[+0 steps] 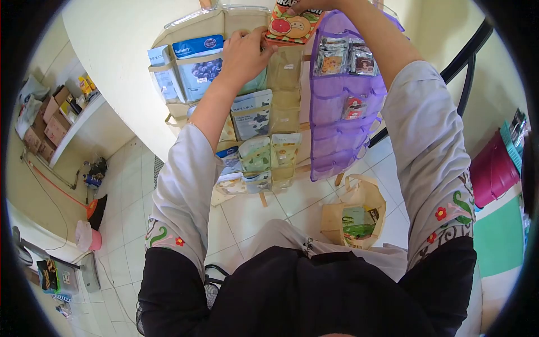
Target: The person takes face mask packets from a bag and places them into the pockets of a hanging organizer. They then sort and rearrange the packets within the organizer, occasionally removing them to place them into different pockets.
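My right hand (314, 5) grips an orange sachet packet (295, 25) with grapefruit pictures, at the top of a beige hanging pocket organizer (286, 81). My left hand (245, 59) is closed, its fingertips at the rim of a pocket, close to the packet's lower left corner. What exactly lies between those fingers is partly hidden. Left of that hand, a blueberry face mask packet (197, 64) stands in a pocket. Below it, another mask packet (251, 115) and a green packet (255, 154) fill further pockets.
A purple hanging organizer (339, 137) with small sachets hangs at the right. On the tiled floor stands a beige bag (331, 222) with green packets inside. A dark red bucket (494, 171) is far right; a shelf (76, 129) with boxes is far left.
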`<state>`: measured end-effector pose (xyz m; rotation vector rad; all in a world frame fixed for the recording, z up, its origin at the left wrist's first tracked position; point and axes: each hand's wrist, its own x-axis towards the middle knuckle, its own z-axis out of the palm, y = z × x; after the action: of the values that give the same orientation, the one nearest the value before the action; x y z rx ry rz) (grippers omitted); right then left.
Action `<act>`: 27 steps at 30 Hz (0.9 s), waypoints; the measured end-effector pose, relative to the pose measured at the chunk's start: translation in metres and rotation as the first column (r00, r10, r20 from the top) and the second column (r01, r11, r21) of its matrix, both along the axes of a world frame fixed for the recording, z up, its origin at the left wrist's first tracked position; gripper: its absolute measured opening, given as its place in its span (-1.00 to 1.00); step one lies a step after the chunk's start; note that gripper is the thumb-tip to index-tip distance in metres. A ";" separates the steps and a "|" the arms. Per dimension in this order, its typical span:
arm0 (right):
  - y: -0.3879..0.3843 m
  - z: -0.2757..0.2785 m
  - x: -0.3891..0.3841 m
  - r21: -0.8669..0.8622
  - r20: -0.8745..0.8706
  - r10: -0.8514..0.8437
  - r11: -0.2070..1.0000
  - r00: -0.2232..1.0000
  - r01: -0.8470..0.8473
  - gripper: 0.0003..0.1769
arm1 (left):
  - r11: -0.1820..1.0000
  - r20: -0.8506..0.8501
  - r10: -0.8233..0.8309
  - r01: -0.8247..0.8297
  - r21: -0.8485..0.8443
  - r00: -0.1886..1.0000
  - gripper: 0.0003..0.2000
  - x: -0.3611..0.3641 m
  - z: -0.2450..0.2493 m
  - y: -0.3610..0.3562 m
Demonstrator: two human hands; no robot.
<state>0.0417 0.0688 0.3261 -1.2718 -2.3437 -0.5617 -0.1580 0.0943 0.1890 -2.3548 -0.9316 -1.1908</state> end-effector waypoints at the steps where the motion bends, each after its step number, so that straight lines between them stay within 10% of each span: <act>1: 0.000 -0.008 0.002 0.055 -0.092 0.075 0.996 0.993 -0.070 -0.50 | 0.999 0.010 0.003 -0.003 -0.049 1.000 -0.52 0.001 0.003 -0.001; 20: 0.007 0.006 -0.004 -0.071 0.182 -0.033 0.996 0.983 0.047 -0.61 | 0.925 -0.128 0.097 -0.137 -0.353 0.987 -0.67 0.006 0.031 0.009; 27: 0.007 0.002 -0.025 0.006 0.228 -0.121 0.992 0.966 0.123 -0.66 | 0.962 -0.080 0.249 -0.256 -0.095 0.965 -0.69 0.012 0.018 0.010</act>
<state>0.0166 0.0757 0.3281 -1.4307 -2.4643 -0.7762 -0.1464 0.1043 0.2075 -2.2537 -1.2553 -0.9783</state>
